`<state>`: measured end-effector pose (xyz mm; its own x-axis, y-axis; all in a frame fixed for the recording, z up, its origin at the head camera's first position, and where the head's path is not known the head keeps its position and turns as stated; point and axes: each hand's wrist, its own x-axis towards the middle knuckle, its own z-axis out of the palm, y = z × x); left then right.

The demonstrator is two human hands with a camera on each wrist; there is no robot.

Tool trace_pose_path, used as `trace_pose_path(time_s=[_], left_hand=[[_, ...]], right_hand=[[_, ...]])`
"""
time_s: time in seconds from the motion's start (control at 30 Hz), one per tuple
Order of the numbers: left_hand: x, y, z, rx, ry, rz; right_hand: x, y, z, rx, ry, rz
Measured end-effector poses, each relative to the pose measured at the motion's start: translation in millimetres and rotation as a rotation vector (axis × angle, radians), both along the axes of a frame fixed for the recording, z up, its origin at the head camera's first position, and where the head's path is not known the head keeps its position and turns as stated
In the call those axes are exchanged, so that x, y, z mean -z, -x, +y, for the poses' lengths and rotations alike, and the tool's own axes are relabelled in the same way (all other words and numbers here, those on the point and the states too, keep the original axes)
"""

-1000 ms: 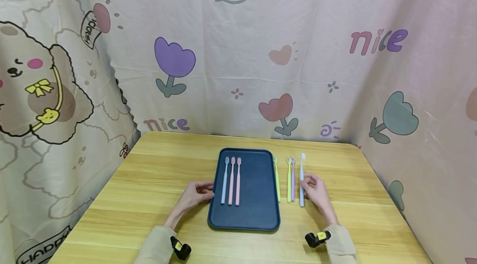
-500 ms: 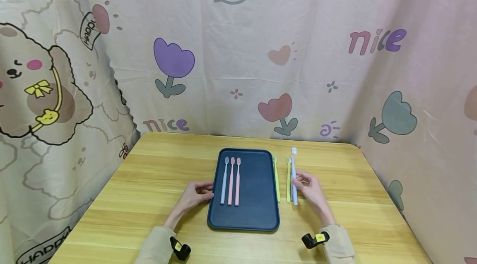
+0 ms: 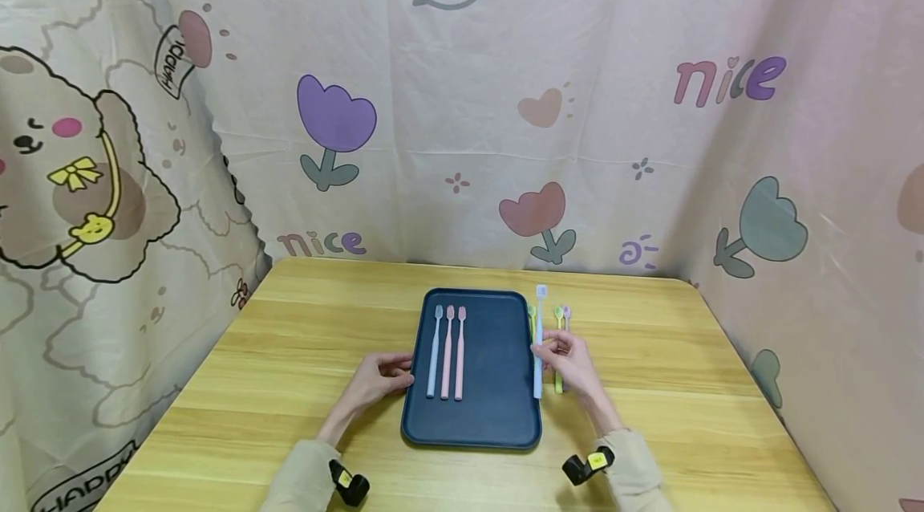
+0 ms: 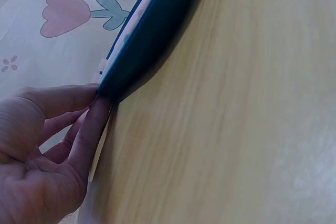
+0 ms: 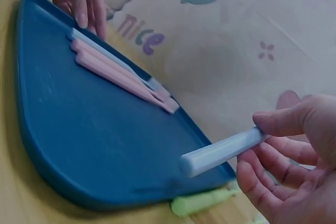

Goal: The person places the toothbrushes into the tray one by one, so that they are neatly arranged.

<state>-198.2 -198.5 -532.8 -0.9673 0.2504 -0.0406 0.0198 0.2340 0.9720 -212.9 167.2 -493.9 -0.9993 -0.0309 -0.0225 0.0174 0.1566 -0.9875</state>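
Observation:
My right hand [image 3: 570,359] pinches a light blue toothbrush [image 3: 538,367] by its handle, bristle end away from me, above the right rim of the dark blue tray [image 3: 498,416]. The handle's blunt end shows large in the right wrist view. With thumb and fingertips, my left hand [image 4: 47,150] grips the tray's left rim. On the tray's left side lie another light blue toothbrush [image 3: 434,359] and two pink toothbrushes [image 3: 447,359], side by side. A green toothbrush [image 5: 202,202] lies against the tray's right edge, partly hidden in the head view.
Right of the tray, behind my right hand, lie a second green toothbrush [image 3: 559,384] and a purple toothbrush [image 3: 566,313], both partly covered. The wooden table [image 3: 686,384] meets a patterned curtain [image 3: 447,95] at its back edge.
My right hand has lifted the light blue toothbrush off the table and carried it left, past the purple and green ones, to the tray's right rim. My left hand stays put.

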Motion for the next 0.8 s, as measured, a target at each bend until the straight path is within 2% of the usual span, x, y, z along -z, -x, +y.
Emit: trace_pose_path(time_s=[0.13,0.37,0.6,0.8], left_hand=[[0.5,-0.2,-0.6,-0.002,-0.01,0.004],[2.6,-1.9,-1.6,0.02,-0.042,0.096],[0.4,-0.8,0.8,0.0,0.0,0.009],[-1.1,-0.7,1.5,0.004,-0.02,0.008]], right_hand=[[-0.7,0.8,-12.2,0.011,-0.001,-0.006],[1.8,4.1,-30.7,-0.011,0.014,0.034],[7.8,7.7,-46.9,-0.061,-0.037,0.073],[12.5,9.8,-57.4,-0.079,-0.095,0.097]])
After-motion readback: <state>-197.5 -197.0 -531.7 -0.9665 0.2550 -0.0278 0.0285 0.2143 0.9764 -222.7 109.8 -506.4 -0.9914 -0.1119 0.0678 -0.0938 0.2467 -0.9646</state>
